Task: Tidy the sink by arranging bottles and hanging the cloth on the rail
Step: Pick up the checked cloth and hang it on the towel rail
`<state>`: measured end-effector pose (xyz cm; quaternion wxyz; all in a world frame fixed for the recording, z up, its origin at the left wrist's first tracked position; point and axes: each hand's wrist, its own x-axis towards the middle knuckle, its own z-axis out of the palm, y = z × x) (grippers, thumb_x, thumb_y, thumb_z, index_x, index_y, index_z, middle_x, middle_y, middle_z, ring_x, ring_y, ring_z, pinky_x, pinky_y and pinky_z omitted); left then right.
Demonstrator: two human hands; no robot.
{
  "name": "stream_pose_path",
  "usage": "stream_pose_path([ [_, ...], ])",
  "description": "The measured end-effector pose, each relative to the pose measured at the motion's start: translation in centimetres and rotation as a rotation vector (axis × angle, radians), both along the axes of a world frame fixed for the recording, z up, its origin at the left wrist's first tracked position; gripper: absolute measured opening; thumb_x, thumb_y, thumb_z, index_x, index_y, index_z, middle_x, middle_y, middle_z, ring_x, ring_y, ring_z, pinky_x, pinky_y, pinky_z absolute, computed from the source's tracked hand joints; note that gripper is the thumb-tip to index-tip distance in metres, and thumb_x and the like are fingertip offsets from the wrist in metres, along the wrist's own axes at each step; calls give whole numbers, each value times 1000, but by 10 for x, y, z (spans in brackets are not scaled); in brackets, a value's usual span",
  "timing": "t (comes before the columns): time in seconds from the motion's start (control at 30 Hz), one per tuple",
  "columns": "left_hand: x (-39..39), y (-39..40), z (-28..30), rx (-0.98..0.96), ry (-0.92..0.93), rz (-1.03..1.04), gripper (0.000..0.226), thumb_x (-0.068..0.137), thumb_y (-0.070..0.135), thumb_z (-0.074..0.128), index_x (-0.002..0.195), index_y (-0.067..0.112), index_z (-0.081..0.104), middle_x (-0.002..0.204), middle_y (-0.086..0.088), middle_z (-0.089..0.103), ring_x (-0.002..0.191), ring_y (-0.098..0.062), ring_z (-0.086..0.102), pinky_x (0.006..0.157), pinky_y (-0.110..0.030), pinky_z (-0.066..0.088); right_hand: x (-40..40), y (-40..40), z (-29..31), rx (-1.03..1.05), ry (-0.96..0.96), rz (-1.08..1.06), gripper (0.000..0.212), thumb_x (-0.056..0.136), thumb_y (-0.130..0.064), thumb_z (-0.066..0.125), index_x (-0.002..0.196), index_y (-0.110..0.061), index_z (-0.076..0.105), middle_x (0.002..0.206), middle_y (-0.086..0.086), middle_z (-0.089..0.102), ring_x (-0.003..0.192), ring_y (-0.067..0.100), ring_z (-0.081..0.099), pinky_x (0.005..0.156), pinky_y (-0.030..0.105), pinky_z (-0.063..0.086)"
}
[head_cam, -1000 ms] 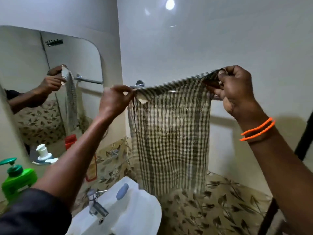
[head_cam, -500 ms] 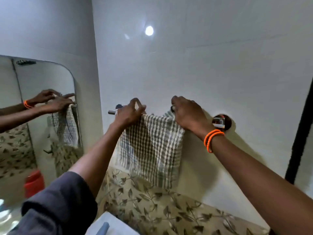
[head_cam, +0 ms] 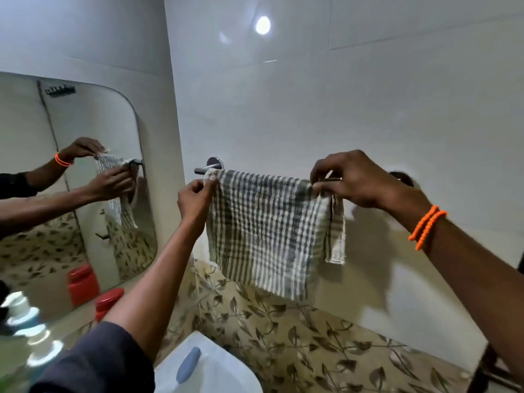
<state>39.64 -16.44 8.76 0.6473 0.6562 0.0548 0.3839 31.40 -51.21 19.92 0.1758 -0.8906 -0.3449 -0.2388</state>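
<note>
A grey-and-cream checked cloth [head_cam: 263, 225] hangs folded over the chrome rail [head_cam: 208, 167] on the white tiled wall. My left hand [head_cam: 195, 199] pinches the cloth's top left corner just under the rail's left end. My right hand [head_cam: 351, 177], with orange bands on the wrist, pinches the top right edge at the rail. A narrow back flap of the cloth shows at the right. A red-capped bottle [head_cam: 109, 300] stands on the shelf below the mirror, partly behind my left arm.
A mirror [head_cam: 71, 180] on the left wall reflects both hands and the cloth. Blurred white and blue bottles [head_cam: 31, 330] stand at the far left. The white sink [head_cam: 215, 370] with a blue soap bar [head_cam: 188, 364] lies below. Leaf-patterned tiles run under the rail.
The cloth went from being held up in front of the rail to draped over it. Both hands have moved apart along the rail, spreading the cloth wider.
</note>
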Motion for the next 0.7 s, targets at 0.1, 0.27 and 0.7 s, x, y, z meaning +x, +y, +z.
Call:
stream_pose_path([
  [0.1, 1, 0, 25, -20, -19, -31, 31, 75, 49, 85, 70, 20, 75, 76, 0, 73, 75, -18, 64, 75, -34, 54, 14, -7, 9, -37, -92, -121, 7, 87, -16, 76, 87, -20, 71, 85, 5, 73, 85, 28, 70, 76, 38, 56],
  [0.27, 5, -19, 56, 102, 153, 126, 33, 70, 49, 85, 74, 22, 67, 86, -2, 74, 87, -25, 70, 83, -35, 57, 12, -6, 8, -81, -377, -383, 17, 92, -22, 66, 109, -23, 70, 116, 8, 68, 106, 36, 63, 85, 43, 53],
  [0.7, -14, -33, 49, 517, 174, 413, 30, 96, 44, 53, 113, 29, 72, 123, -10, 55, 127, -28, 50, 97, -41, 49, 9, 11, -3, -148, -133, -446, 26, 104, -27, 52, 99, -5, 65, 103, 27, 66, 94, 45, 65, 69, 37, 41],
])
